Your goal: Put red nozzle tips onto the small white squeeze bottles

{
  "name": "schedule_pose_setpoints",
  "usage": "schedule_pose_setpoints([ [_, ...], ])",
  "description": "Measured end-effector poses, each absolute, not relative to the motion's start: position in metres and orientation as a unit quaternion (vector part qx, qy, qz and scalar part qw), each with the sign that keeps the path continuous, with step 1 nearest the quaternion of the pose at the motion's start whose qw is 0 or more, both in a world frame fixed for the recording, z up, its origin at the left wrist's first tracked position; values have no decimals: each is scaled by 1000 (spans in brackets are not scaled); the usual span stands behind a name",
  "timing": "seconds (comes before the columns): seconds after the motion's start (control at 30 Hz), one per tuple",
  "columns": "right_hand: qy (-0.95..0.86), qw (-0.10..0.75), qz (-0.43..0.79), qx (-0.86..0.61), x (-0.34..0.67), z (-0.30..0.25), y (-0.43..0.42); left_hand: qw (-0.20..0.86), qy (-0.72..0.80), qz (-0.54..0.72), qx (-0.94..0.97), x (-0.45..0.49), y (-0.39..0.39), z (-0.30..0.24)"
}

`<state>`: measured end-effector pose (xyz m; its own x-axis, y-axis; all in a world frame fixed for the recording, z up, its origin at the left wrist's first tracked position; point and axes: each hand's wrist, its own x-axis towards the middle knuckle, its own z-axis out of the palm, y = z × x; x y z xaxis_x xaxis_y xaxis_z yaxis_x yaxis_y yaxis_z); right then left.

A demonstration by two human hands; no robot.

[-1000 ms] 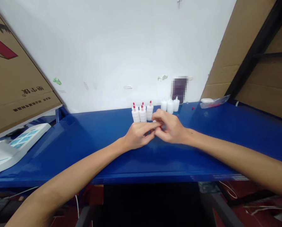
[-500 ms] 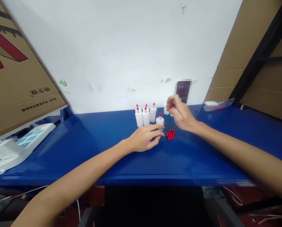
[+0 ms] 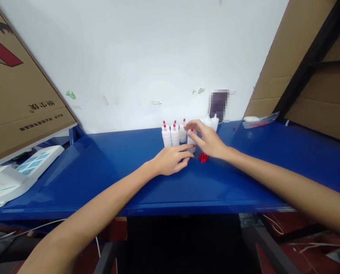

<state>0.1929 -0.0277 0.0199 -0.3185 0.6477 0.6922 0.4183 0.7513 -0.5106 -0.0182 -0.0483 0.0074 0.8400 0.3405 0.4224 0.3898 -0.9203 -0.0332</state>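
A white squeeze bottle (image 3: pixel 191 147) with a red-tipped nozzle stands between my hands. My right hand (image 3: pixel 210 142) curls round its upper part, thumb in front and the other fingers arched behind, closed on it. My left hand (image 3: pixel 171 159) lies low on the table, fingers stretched toward the bottle's base, the fingertips at or very near it. To the left stand several red-capped white bottles (image 3: pixel 174 137) in a tight group. A small heap of red caps (image 3: pixel 203 157) lies just right of the bottle, under my right hand.
White bottles without red caps (image 3: pixel 214 122) stand behind my right hand, by a phone (image 3: pixel 219 104) leaning on the wall. A stray red cap (image 3: pixel 234 128) and a clear plastic bag (image 3: pixel 260 121) lie farther right. A white power strip (image 3: pixel 41 158) is on the blue table (image 3: pixel 107 171) at left.
My right hand has moved left and slightly toward me, from the uncapped bottles to the red-tipped bottle. My left hand stays in place. The view has shifted a little.
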Motion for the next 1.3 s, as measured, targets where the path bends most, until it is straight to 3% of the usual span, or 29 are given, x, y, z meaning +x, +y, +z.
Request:
schedule_pose_setpoints([
  [0.63, -736, 524, 260, -340, 197, 18, -19, 26, -226, -143, -963, -17, -49, 11],
  [1.1, -817, 387, 154, -399, 200, 15, -21, 31, -239, -121, -963, -18, -49, 12],
  [1.3, -798, 408, 76, -437, 217, 25, -19, -2, -267, -121, -956, -21, -47, 12],
])
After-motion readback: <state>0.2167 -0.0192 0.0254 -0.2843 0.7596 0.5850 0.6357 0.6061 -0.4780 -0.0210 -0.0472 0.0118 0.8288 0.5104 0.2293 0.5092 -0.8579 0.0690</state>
